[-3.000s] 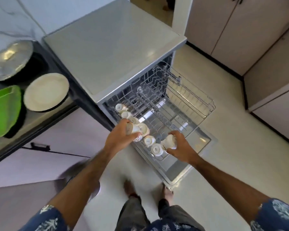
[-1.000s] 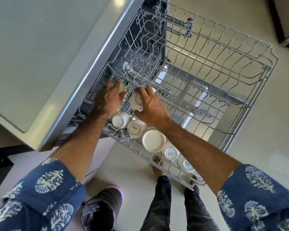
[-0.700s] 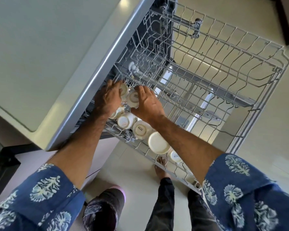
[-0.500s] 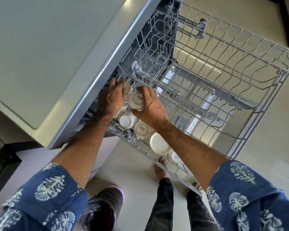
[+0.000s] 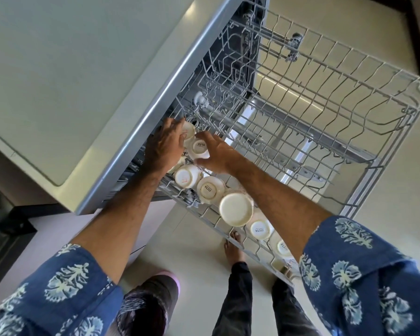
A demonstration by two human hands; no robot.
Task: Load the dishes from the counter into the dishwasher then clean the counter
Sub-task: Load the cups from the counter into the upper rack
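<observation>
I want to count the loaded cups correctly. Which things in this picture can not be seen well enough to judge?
- Head view: the cup under the left hand is mostly covered by its fingers.
- The cup nearest the rack corner is partly hidden by the right forearm, so more cups may sit behind it.
- Whether the right hand grips the marked cup or only touches it is unclear.
- The counter is outside the frame.

I see a grey coated-wire rack (image 5: 325, 98), glossy white ceramic cups (image 5: 235, 209), a smooth matt worktop (image 5: 70, 69), and printed cloth sleeves (image 5: 364, 275).
</observation>
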